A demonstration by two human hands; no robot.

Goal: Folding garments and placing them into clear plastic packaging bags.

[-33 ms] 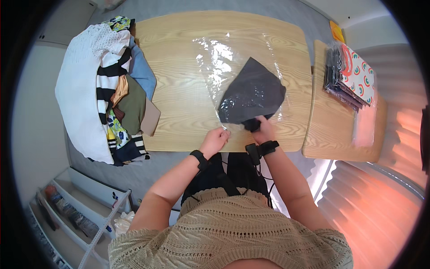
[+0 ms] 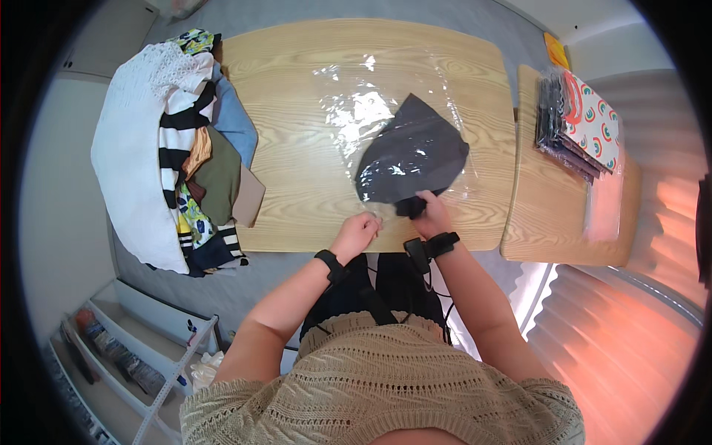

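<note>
A dark grey folded garment lies inside a large clear plastic bag, spread flat on the wooden table. Its bunched black end sticks out at the bag's near edge. My right hand is closed round that bunched end. To the left, my left hand is closed in a pinch at the near left corner of the bag, apparently on the plastic edge. Glare on the film hides parts of the bag's outline.
A heap of clothes covers the left end of the wooden table. On a smaller side table at the right sits a stack of bagged garments. A shelf rack stands at the lower left.
The dark garment in the bag has shifted slightly left, and my right hand with it. My left hand stays almost in place.
</note>
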